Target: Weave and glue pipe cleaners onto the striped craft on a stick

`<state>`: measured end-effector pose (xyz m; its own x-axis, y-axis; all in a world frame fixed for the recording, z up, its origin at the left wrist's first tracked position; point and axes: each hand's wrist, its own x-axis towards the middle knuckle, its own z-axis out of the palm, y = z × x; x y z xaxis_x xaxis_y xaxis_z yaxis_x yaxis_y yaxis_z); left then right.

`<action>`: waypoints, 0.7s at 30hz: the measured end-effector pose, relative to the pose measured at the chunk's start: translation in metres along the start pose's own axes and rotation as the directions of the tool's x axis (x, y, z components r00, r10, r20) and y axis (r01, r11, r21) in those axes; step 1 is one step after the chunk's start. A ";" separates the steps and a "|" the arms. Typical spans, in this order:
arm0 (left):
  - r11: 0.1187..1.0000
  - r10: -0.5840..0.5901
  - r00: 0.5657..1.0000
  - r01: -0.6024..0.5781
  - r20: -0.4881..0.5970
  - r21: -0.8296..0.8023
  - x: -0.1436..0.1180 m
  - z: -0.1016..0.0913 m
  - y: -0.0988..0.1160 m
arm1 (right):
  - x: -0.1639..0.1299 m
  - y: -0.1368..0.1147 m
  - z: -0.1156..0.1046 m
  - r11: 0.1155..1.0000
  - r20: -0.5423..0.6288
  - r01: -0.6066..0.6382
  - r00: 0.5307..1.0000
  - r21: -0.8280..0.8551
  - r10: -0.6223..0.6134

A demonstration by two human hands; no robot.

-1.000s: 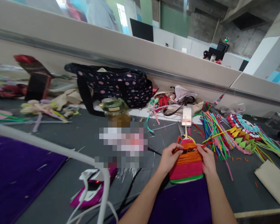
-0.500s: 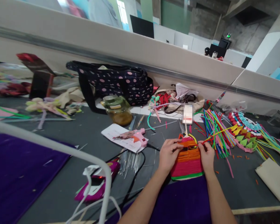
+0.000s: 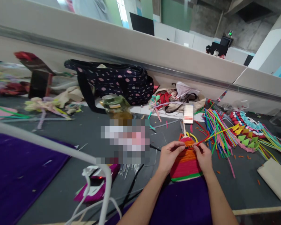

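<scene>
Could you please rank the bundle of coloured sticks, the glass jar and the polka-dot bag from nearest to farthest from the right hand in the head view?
From the right hand:
1. Bundle of coloured sticks, just right.
2. Glass jar, left, farther back.
3. Polka-dot bag, behind the jar, by the wall.

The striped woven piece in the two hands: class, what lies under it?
The striped woven piece has its lower edge over purple cloth, its upper part over the grey table. Left hand and right hand grip its sides. What sits directly beneath is hidden.
</scene>
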<state>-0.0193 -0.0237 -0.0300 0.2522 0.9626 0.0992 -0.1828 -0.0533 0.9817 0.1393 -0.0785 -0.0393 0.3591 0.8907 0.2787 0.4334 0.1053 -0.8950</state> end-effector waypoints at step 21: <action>0.830 0.127 0.981 -0.186 0.146 0.527 0.005 0.006 -0.010 | 0.004 -0.012 0.014 0.915 0.064 -0.122 0.992 0.385 0.106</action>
<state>-0.0103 -0.0204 -0.0380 0.3633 0.8986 0.2461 0.3017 -0.3634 0.8814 0.1237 -0.0698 -0.0327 0.3494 0.9233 0.1595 0.0346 0.1574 -0.9869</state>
